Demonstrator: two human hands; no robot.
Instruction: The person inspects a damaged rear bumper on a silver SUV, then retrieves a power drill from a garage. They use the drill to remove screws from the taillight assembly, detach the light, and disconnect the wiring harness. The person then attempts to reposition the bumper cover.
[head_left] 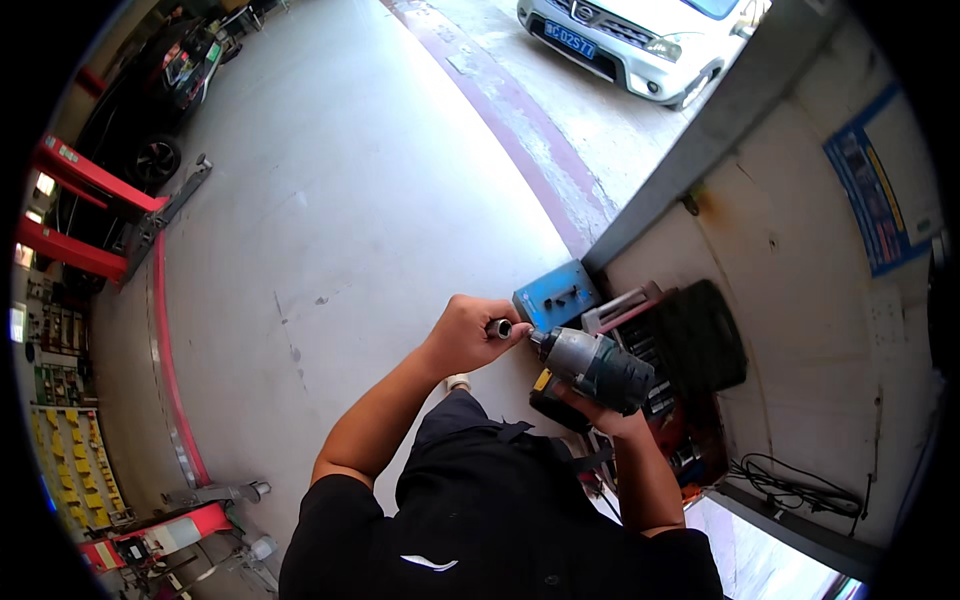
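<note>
1) Landmark: blue box [556, 293], two dark knob-like bits on its face
2) Left hand [468, 335]: just below-left of blue box, fingers curled closed, gripping a metal socket [499, 328], hollow end showing
3) Right hand [604, 412]: below-right of blue box, fingers mostly hidden under the tool but look wrapped around the handle of a power wrench [596, 364]
4) Power wrench: just below-right of blue box, nose toward left thumb; touching or not, cannot tell
5) Open dark case [708, 335]: right of blue box, tools beside it
6) Black cable [795, 487]: lower right of blue box, well apart
7) White car [635, 45]: above blue box, well apart
</note>
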